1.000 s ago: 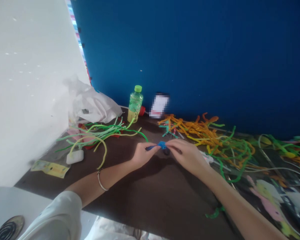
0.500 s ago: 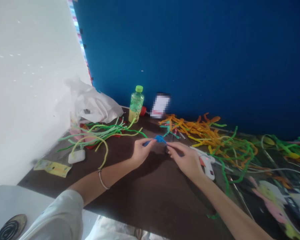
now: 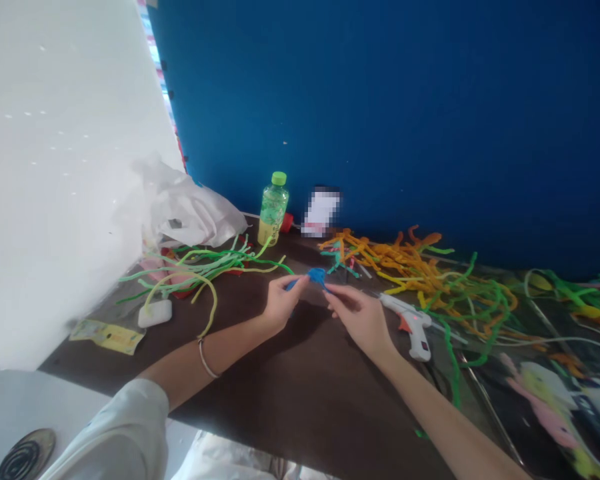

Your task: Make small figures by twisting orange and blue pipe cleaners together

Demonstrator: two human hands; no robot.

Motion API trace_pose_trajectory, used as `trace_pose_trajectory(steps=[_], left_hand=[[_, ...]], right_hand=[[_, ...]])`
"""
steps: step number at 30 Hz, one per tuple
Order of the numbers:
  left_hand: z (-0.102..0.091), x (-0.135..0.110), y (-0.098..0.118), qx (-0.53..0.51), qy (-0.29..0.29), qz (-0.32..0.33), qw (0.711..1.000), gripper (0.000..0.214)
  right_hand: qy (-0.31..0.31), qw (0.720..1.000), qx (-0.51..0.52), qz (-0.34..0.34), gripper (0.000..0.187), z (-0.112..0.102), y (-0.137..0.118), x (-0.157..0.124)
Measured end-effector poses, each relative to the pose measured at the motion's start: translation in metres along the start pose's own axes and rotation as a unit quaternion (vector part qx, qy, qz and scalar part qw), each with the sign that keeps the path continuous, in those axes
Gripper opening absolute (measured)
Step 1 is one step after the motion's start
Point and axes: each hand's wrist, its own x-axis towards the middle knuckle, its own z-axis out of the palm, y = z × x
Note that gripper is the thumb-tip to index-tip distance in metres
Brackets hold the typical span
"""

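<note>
The left hand and right hand pinched a blue pipe cleaner together, a white glue gun lying just right.

Dark brown tabletop, tangled orange pipe cleaners, loose green pipe cleaners, white glue gun, green-capped bottle

A deep blue wall is rising from twelve to three o'clock, a white partition is standing at nine, and a dark brown table is stretching toward six.
</note>
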Motion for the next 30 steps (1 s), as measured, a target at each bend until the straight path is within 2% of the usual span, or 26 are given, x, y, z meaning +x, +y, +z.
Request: trace_pose_trajectory(steps=[4,7,12,16,20,24,26,30], left_hand=[[0.001,0.002,-0.001,-0.092,-0.044,-0.042,0.994,0.038],[0.0,0.003,0.001,-0.159,-0.096,-0.091,0.978,0.039],[-0.004,0.004,0.004,-0.24,-0.169,-0.161,0.942,0.048],[-0.007,0.006,0.004,-0.306,-0.214,-0.223,0.901,0.046],[-0.009,0.006,0.006,-0.341,-0.228,-0.296,0.863,0.044],[-0.012,0.005,0.007,-0.35,-0.23,-0.337,0.843,0.033],[-0.013,0.005,0.006,-0.342,-0.241,-0.346,0.84,0.027],[-0.014,0.004,0.007,-0.314,-0.28,-0.351,0.836,0.029]], right_hand=[[-0.009,1.0,-0.008,0.001,0.026,-0.001,0.0,0.001],[-0.007,1.0,-0.017,-0.008,0.026,-0.001,0.001,0.002],[-0.004,0.999,-0.026,-0.023,0.024,-0.002,0.0,0.002],[0.0,0.999,-0.035,-0.041,0.023,-0.003,0.0,0.004],[-0.001,0.998,-0.042,-0.042,0.023,-0.003,0.0,0.005],[-0.001,0.998,-0.058,-0.038,0.021,-0.005,-0.006,0.005],[-0.023,0.997,-0.067,-0.043,0.021,-0.008,-0.01,0.006],[-0.119,0.987,-0.08,-0.069,0.022,-0.019,-0.016,0.008]])
